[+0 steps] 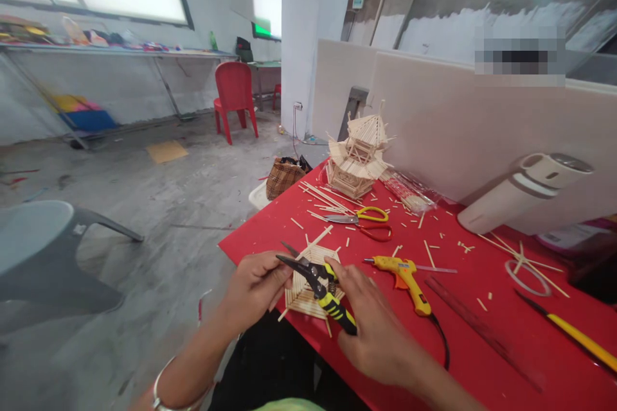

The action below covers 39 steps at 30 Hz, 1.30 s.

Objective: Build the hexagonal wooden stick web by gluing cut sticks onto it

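My right hand (373, 327) is closed round the yellow-and-black handles of a pair of snips (318, 289), whose open blades point left. My left hand (255, 286) is closed in a pinch at the blade tips, holding the edge of a flat hexagonal panel of wooden sticks (303, 292) at the near edge of the red table (482, 347). A thin stick seems to lie between the fingers and the blades, too small to be sure.
A yellow glue gun (405, 273) lies right of my right hand. Yellow-and-red scissors (369, 219), loose sticks and a stick pagoda model (359, 154) lie farther back. A white cylinder (523, 196), a ruler and a yellow-handled knife (573, 331) are at right. A grey chair (48, 257) stands left.
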Each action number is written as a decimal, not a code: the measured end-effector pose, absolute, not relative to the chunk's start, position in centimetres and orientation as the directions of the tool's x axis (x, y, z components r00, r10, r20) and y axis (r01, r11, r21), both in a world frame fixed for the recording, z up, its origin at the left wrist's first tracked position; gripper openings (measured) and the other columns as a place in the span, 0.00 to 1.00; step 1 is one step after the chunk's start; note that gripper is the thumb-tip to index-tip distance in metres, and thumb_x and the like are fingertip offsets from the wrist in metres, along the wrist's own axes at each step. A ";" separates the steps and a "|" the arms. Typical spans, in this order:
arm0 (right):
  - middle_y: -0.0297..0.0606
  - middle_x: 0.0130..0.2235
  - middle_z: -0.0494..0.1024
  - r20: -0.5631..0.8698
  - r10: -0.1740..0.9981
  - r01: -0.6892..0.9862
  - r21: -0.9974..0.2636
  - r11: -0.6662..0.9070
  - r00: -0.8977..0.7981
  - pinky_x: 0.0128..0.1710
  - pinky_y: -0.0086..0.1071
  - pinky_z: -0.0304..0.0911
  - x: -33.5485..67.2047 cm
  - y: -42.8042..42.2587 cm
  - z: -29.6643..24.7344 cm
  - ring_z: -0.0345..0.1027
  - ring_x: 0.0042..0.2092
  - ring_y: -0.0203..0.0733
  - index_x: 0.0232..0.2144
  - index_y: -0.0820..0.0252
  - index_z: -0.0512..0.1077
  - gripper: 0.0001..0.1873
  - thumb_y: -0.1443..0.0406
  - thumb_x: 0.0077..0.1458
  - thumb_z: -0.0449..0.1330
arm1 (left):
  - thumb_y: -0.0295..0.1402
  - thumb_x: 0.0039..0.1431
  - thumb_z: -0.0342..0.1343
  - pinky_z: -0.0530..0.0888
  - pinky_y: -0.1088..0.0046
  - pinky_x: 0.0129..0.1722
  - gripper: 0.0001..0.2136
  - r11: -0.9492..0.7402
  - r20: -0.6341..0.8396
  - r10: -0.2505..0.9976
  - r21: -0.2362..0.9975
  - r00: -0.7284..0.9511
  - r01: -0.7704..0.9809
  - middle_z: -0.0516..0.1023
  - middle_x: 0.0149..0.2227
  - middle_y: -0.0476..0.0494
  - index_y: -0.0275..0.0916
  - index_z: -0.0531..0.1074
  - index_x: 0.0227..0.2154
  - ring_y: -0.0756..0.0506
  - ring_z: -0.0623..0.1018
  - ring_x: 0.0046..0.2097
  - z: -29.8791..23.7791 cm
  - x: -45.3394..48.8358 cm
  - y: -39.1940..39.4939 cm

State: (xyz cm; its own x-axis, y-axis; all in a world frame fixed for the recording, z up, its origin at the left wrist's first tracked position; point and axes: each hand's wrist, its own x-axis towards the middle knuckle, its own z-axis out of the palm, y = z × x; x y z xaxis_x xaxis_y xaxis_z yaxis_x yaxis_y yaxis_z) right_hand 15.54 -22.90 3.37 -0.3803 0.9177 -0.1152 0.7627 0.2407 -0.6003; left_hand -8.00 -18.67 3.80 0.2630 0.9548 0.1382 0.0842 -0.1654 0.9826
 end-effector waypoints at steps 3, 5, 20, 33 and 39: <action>0.49 0.67 0.60 -0.098 0.918 0.769 -0.584 0.259 -0.383 0.65 0.59 0.50 15.5 -22.8 3.5 0.52 0.67 0.61 0.72 0.53 0.47 0.49 0.68 0.49 0.57 | 0.45 0.62 0.56 0.56 0.79 0.14 0.18 -0.092 0.077 0.952 0.995 0.296 0.037 0.64 0.16 0.54 0.37 0.70 0.23 0.56 0.61 0.14 3.7 -8.2 -18.7; 0.49 0.66 0.63 -0.091 0.922 0.775 -0.575 0.261 -0.378 0.64 0.58 0.52 15.5 -22.8 3.7 0.56 0.66 0.60 0.71 0.55 0.48 0.49 0.69 0.47 0.57 | 0.45 0.62 0.56 0.57 0.79 0.15 0.19 -0.083 0.063 0.958 0.995 0.279 0.058 0.63 0.15 0.54 0.37 0.70 0.22 0.55 0.62 0.15 3.6 -8.2 -18.7; 0.41 0.67 0.64 -0.165 0.875 0.424 -0.904 0.049 -0.455 0.67 0.48 0.51 15.3 -23.0 4.3 0.56 0.67 0.51 0.68 0.55 0.57 0.47 0.73 0.43 0.56 | 0.38 0.64 0.55 0.57 0.79 0.19 0.14 -0.170 0.123 0.961 0.969 0.246 0.177 0.63 0.19 0.55 0.37 0.70 0.24 0.55 0.60 0.20 4.1 -8.7 -18.2; 0.31 0.45 0.76 -0.413 0.747 0.139 -0.905 -0.403 -0.521 0.40 0.31 0.64 14.8 -23.6 4.6 0.65 0.40 0.41 0.62 0.51 0.66 0.51 0.73 0.30 0.57 | 0.41 0.65 0.54 0.56 0.80 0.19 0.18 -0.146 0.078 0.942 0.971 0.327 0.190 0.60 0.17 0.55 0.36 0.68 0.22 0.56 0.60 0.19 3.4 -9.5 -17.8; 0.26 0.33 0.70 -0.504 0.700 0.111 -0.843 -0.527 -0.506 0.26 0.24 0.53 15.0 -23.7 4.0 0.57 0.32 0.34 0.59 0.50 0.69 0.50 0.74 0.28 0.59 | 0.42 0.64 0.54 0.55 0.80 0.18 0.18 -0.135 0.072 0.945 0.975 0.320 0.178 0.59 0.16 0.56 0.36 0.68 0.22 0.56 0.59 0.18 3.5 -9.3 -17.6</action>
